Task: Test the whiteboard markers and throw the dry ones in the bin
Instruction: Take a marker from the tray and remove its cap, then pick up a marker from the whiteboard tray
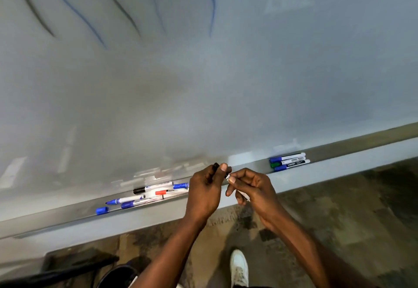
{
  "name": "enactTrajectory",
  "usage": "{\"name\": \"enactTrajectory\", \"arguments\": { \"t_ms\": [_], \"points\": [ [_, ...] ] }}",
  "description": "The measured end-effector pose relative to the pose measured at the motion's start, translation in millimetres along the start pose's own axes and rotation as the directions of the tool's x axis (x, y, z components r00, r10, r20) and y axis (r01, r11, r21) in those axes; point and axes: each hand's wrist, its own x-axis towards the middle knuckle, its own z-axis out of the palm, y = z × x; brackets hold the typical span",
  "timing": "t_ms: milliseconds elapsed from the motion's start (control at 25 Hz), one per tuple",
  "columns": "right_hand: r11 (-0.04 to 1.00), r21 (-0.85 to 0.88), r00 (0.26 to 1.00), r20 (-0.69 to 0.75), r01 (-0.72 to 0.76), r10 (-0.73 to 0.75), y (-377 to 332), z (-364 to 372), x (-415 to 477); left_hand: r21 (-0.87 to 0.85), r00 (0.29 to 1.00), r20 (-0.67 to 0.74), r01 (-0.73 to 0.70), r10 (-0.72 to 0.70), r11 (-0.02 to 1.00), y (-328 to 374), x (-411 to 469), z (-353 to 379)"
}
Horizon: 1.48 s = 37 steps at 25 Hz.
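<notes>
My left hand [205, 190] pinches a black marker cap [215, 167] just above the whiteboard tray [328, 163]. My right hand [251, 188] grips a white marker body [243, 195], its tip end close to the cap. Several markers with blue, black and red caps [153, 191] lie jumbled in the tray to the left of my hands. A neat group of three markers, two with blue caps and one with a green cap [288, 162], lies in the tray to the right. The whiteboard [203, 84] carries black and blue test strokes at its top.
A loose blue cap [102, 210] sits at the left end of the tray. Below are patterned carpet and my white shoe [239, 265]. A dark round object [117, 275] and a dark bar lie at the bottom left; I cannot tell what they are.
</notes>
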Motion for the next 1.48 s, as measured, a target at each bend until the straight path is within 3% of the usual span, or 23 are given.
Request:
{"name": "enactTrajectory", "arguments": {
  "t_ms": [160,200,280,400,520,600,680,840,1000,1200,1480],
  "points": [
    [0.981,-0.193,1.0,0.012,-0.006,0.009,29,-36,27,0.3,0.99,-0.067,-0.099,0.124,0.949,-45,17,27],
    [0.965,-0.262,1.0,-0.008,0.001,-0.003,38,-46,35,0.427,0.987,-0.051,-0.117,0.153,0.897,-59,20,32],
    [0.892,-0.451,0.997,-0.048,0.031,-0.059,56,-66,51,0.71,0.989,0.088,-0.145,0.116,0.689,-91,24,40],
    [0.617,-0.78,0.978,-0.029,0.106,-0.204,75,-90,71,0.878,0.958,0.285,-0.26,-0.004,0.401,-131,25,50],
    [0.342,-0.915,0.916,0.068,0.215,-0.396,88,-97,86,0.899,0.932,0.354,-0.318,-0.075,0.3,-151,25,55],
    [0.229,-0.941,0.886,0.128,0.251,-0.446,98,-96,94,0.906,0.926,0.365,-0.329,-0.096,0.265,-157,24,57],
    [0.184,-0.949,0.874,0.147,0.257,-0.464,110,-96,102,0.91,0.925,0.369,-0.339,-0.091,0.236,-160,24,57],
    [0.173,-0.958,0.887,0.13,0.227,-0.443,129,-100,109,0.909,0.918,0.382,-0.351,-0.109,0.227,-166,28,53],
    [0.227,-0.939,0.893,0.143,0.259,-0.427,139,-103,109,0.911,0.911,0.388,-0.358,-0.136,0.206,-167,29,53],
    [0.188,-0.948,0.881,0.151,0.258,-0.448,142,-103,107,0.907,0.9,0.403,-0.368,-0.167,0.203,-167,32,50],
    [0.114,-0.956,0.852,0.183,0.271,-0.49,135,-95,103,0.891,0.917,0.382,-0.331,-0.118,0.31,-160,23,42]
  ]
}}
